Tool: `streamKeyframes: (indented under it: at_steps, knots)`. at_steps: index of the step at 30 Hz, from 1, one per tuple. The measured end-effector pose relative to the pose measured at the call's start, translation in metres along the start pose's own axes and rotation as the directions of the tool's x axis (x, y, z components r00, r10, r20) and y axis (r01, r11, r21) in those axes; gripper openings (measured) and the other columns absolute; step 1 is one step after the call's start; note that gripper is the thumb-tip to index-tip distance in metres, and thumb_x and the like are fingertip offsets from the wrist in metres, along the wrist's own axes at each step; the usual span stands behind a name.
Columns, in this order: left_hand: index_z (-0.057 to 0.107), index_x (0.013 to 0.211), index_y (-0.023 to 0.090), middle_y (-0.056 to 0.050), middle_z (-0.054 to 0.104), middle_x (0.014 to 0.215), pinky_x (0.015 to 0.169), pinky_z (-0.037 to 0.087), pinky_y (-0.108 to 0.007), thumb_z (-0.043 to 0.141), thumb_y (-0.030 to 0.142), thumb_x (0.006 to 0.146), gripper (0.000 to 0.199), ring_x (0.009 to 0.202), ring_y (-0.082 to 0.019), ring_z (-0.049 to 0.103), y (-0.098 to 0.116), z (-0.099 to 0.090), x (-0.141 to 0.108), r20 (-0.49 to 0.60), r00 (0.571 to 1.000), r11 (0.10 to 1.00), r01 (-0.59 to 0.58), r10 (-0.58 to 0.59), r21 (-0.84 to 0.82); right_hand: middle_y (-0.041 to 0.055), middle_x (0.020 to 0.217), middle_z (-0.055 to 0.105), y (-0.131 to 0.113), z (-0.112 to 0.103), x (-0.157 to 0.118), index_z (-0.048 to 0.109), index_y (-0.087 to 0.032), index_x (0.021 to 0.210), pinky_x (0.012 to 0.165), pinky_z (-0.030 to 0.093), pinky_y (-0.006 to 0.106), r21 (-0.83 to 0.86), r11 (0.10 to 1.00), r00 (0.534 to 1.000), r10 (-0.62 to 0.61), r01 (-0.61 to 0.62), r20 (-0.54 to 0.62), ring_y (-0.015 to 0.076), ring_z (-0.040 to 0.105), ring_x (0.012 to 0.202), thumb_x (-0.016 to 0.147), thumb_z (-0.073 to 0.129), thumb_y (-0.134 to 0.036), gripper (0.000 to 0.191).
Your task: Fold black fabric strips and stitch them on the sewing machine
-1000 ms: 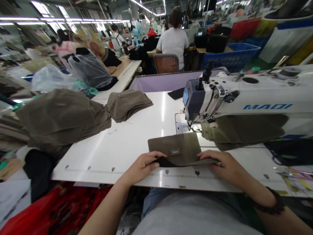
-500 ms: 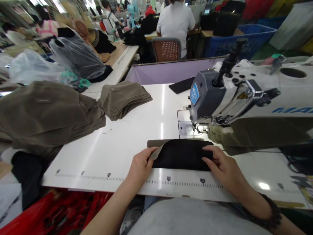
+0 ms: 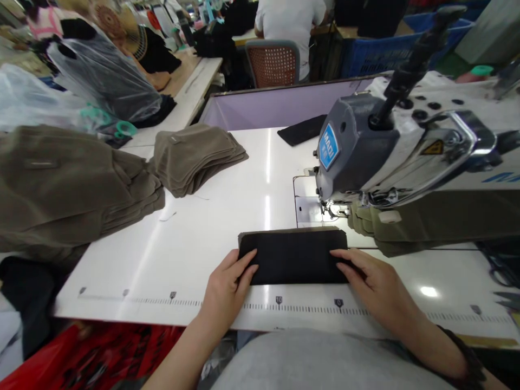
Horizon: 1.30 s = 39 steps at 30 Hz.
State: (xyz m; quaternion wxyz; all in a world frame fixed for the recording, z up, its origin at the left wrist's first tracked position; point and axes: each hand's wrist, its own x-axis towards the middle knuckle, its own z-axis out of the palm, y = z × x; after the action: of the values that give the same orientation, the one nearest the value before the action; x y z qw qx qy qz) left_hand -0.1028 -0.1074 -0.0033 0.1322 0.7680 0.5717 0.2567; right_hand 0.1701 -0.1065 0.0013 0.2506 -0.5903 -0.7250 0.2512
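A black fabric piece (image 3: pixel 294 257) lies flat near the table's front edge, on top of an olive-brown fabric piece (image 3: pixel 300 231) that shows as a narrow strip along the far side. My left hand (image 3: pixel 227 284) grips the left end of the black piece between thumb and fingers. At the right end, my right hand (image 3: pixel 371 279) pinches the same piece, thumb and forefinger close together. Just beyond the fabric, slightly right, stands the sewing machine head (image 3: pixel 345 149) with its presser foot (image 3: pixel 339 212) over the metal plate.
Olive-brown fabric stacks, one small (image 3: pixel 195 157) and one large (image 3: pixel 60 184), sit at the left. More olive pieces (image 3: pixel 439 222) lie beneath the machine arm. A black strip (image 3: pixel 303 130) rests at the back; scissors (image 3: pixel 499 271) lie at right. Ahead, a person (image 3: pixel 284 32) sits by a chair (image 3: pixel 272 64).
The black piece's left end, lifted and curled before with its olive underside showing, now lies flat. My left hand has shifted slightly left and the view has tilted down.
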Motion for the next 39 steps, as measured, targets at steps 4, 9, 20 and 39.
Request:
streamKeyframes:
  at_steps: [4,9,20,39]
  knots:
    - [0.063,0.104,0.016,-0.006,0.059,0.080,0.065,0.053,-0.025,0.047,0.023,0.085,0.025,0.072,-0.015,0.059,-0.0026,0.0021,0.0012,-0.013,1.000,1.000,0.001,-0.001,0.026,0.0060,0.084,0.065,-0.0007,0.0001,0.0005,0.061,-0.020,0.099,0.066,0.050,0.031,-0.020,1.000,1.000,-0.009,0.009,-0.005,0.0179,0.061,0.076,0.084,0.042,-0.026,0.025]
    - [0.063,0.103,0.014,-0.006,0.059,0.081,0.065,0.053,-0.025,0.047,0.023,0.085,0.026,0.072,-0.014,0.059,-0.0041,0.0019,0.0022,-0.030,1.000,1.000,-0.007,0.007,0.020,0.0068,0.088,0.064,0.0005,-0.0006,0.0020,0.059,-0.018,0.103,0.069,0.048,0.030,-0.032,0.999,0.999,-0.043,0.043,-0.004,0.0173,0.060,0.081,0.085,0.040,-0.023,0.026]
    - [0.063,0.102,0.014,-0.005,0.060,0.079,0.063,0.053,-0.024,0.047,0.023,0.085,0.025,0.070,-0.014,0.060,-0.0020,0.0001,0.0051,-0.021,0.999,1.000,-0.024,0.024,0.002,0.0044,0.086,0.067,-0.0001,0.0012,0.0027,0.061,-0.020,0.095,0.067,0.048,0.029,-0.053,0.998,0.999,0.034,-0.035,-0.018,0.0165,0.062,0.077,0.084,0.043,-0.027,0.022]
    - [0.064,0.102,0.017,-0.004,0.057,0.077,0.062,0.053,-0.025,0.045,0.025,0.086,0.026,0.068,-0.013,0.058,-0.0035,0.0014,0.0083,-0.015,1.000,0.999,0.004,-0.004,0.042,0.0034,0.082,0.066,0.0017,0.0024,0.0096,0.062,-0.019,0.096,0.063,0.047,0.029,-0.078,0.995,0.998,0.066,-0.066,0.001,0.0159,0.061,0.071,0.083,0.043,-0.026,0.023]
